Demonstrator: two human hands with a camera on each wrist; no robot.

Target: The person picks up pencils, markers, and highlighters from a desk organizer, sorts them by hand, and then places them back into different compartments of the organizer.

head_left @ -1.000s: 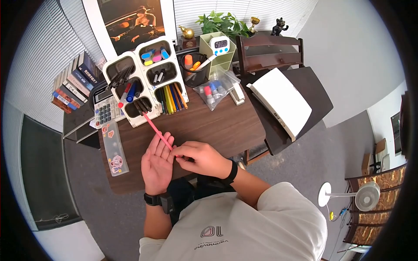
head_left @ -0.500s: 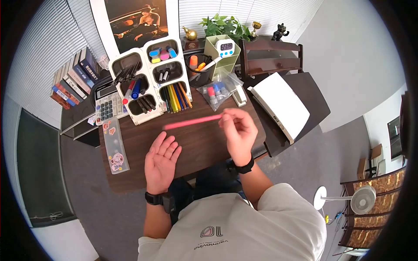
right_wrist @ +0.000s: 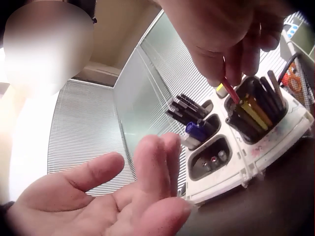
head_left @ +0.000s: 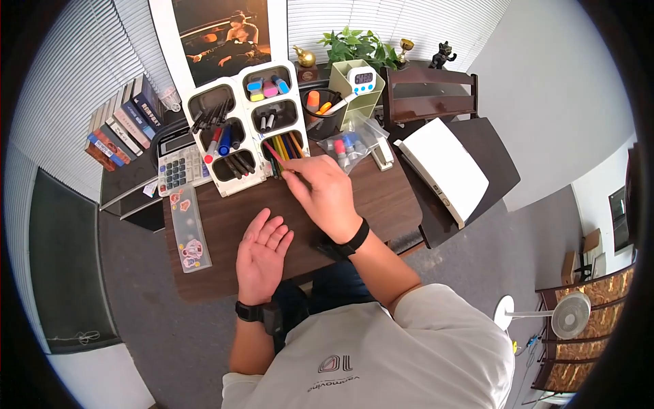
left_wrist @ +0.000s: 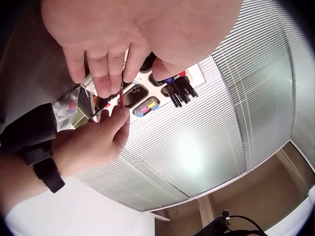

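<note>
My right hand (head_left: 327, 194) pinches a pink-red pencil (right_wrist: 230, 91) between thumb and fingers, over the front right compartment of a white desk organizer (head_left: 253, 129). The pencil's lower end is at that compartment's mouth, among upright colored pencils (right_wrist: 256, 115) in yellow, orange and dark shades. My left hand (head_left: 262, 262) is held palm up above the table's near side, fingers extended and nothing in it. Other organizer compartments hold black pens (right_wrist: 184, 109), red and blue markers (head_left: 225, 141), highlighters (head_left: 270, 87) and several dark pencils (head_left: 235, 165).
Left of the organizer are a calculator (head_left: 178, 170) and a clear stickered case (head_left: 189, 232). To its right stand a black mesh cup (head_left: 321, 127) and a green holder (head_left: 371, 102) with a timer (head_left: 362, 79). A plastic bag of small bottles (head_left: 347, 146) lies near a stapler (head_left: 383, 155).
My right hand lifted the pink-red pencil away from the left palm, swung it right, then carried it forward to the colored-pencil compartment. The left hand stays palm up near the same spot.
</note>
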